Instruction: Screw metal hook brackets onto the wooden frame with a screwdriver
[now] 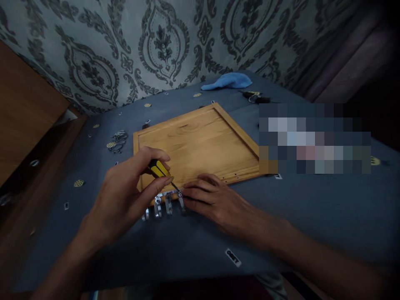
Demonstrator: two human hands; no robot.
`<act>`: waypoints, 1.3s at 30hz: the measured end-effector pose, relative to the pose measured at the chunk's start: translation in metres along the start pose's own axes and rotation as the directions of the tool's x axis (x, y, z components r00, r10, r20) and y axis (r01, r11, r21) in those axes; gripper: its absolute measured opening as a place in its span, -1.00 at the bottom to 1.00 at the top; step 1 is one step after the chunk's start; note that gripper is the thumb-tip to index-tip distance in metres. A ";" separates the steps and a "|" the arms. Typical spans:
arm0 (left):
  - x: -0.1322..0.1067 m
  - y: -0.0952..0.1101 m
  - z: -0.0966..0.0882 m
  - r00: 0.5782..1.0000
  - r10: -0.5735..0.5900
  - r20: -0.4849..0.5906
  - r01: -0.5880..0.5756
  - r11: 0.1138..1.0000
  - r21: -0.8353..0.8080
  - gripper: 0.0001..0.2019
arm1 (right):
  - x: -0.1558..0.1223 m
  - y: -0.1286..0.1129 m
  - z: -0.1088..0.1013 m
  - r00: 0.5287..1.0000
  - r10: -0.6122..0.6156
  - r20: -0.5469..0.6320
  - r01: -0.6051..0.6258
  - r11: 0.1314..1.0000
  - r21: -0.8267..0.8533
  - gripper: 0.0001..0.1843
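In my left hand (125,187) I grip a yellow-and-black screwdriver (159,168), fingers wrapped round its handle. Its shaft slants down to the right, with the tip at a screw by the right end of a shiny metal hook rail (168,202). The rail lies along the near edge of a framed wooden board (193,141), its hooks hanging over that edge. My right hand (215,200) has its fingers curled against the rail's right end and the board; its thumb is hidden. Small dark holes show in the board's edge to the right of that hand.
A dark blue patterned cloth covers the table (193,258). At the back lie a blue cloth (229,80) and a dark tool (254,98). A tangled bundle (118,141) sits left of the board. Wooden furniture with knobs (34,163) borders the left side. A blurred patch hides the right.
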State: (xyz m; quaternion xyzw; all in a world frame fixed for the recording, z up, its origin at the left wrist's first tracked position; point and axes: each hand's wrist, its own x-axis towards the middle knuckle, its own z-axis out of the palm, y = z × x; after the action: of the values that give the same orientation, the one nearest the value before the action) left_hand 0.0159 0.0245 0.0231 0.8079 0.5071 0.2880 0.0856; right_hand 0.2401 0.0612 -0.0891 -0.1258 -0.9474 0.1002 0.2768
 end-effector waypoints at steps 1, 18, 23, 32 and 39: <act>0.000 0.000 0.000 1.000 0.001 -0.006 0.000 1.000 0.020 -0.81 | 0.000 0.000 0.000 1.000 0.000 0.004 0.000 1.000 0.003 -0.63; 0.000 0.004 0.003 0.995 0.097 -0.023 -0.092 0.980 0.176 -0.85 | 0.000 0.000 -0.001 1.000 -0.011 -0.014 0.011 1.000 0.009 -0.69; -0.001 0.008 -0.005 0.995 0.050 0.087 -0.057 0.995 0.084 -0.78 | 0.001 -0.001 0.000 0.999 -0.009 -0.031 0.009 1.000 -0.003 -0.70; 0.000 0.003 -0.006 0.993 0.048 0.109 -0.055 0.996 0.064 -0.78 | 0.001 0.001 0.001 0.998 -0.026 -0.055 0.026 1.000 -0.018 -0.67; 0.004 0.002 -0.009 0.985 0.105 0.137 -0.123 0.985 0.124 -0.87 | 0.000 0.000 0.000 0.999 -0.018 -0.045 0.017 1.000 -0.007 -0.68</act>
State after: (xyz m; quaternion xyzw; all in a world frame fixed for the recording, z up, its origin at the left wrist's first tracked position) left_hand 0.0141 0.0254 0.0330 0.8565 0.4712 0.2050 0.0480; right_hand 0.2398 0.0609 -0.0890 -0.1206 -0.9423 0.0920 0.2985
